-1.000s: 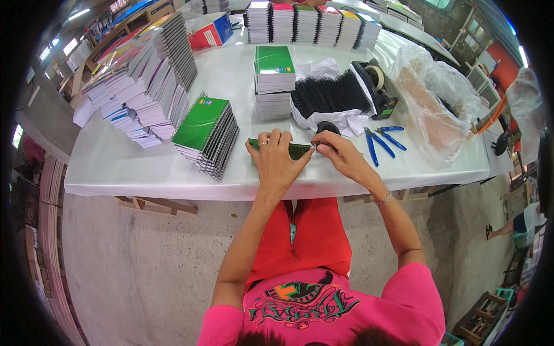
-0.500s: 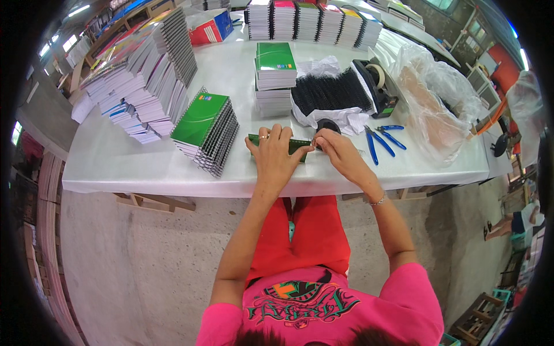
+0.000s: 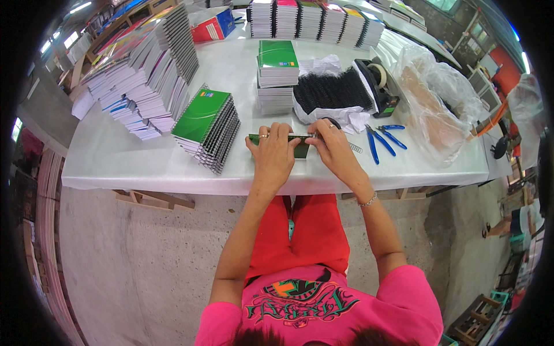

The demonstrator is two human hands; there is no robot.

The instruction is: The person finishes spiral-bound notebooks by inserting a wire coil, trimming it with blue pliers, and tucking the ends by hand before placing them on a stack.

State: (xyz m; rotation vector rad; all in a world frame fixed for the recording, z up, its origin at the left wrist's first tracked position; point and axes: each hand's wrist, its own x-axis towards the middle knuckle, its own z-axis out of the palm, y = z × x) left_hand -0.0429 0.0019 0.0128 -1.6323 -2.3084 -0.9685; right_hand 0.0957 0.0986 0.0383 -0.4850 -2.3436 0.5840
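A small green notebook [image 3: 301, 151] lies near the table's front edge, mostly covered by my hands. My left hand [image 3: 273, 154] grips it, fingers over the far edge and thumb along the row of punched holes. My right hand [image 3: 333, 149] is closed at the notebook's right end, thumb and fingertips pinched on a thin spiral binding coil [image 3: 356, 148]. The coil's loose end sticks out to the right; the pinched part is hidden. Just behind my right fingers, a dark round object [image 3: 330, 121] is partly covered.
Coil-bound green notebooks [image 3: 202, 118] are stacked left, beside taller notebook piles [image 3: 144, 81]. More green notebooks [image 3: 277, 57] stand ahead, next to black coils [image 3: 332, 92] on paper and a tape dispenser [image 3: 378, 86]. Blue-handled pliers [image 3: 381, 144] and a plastic bag [image 3: 433, 104] lie right.
My right hand has shifted slightly left and turned over the notebook's right end. More of the coil now shows beyond it. My left hand stays in place, its thumb drawn in closer.
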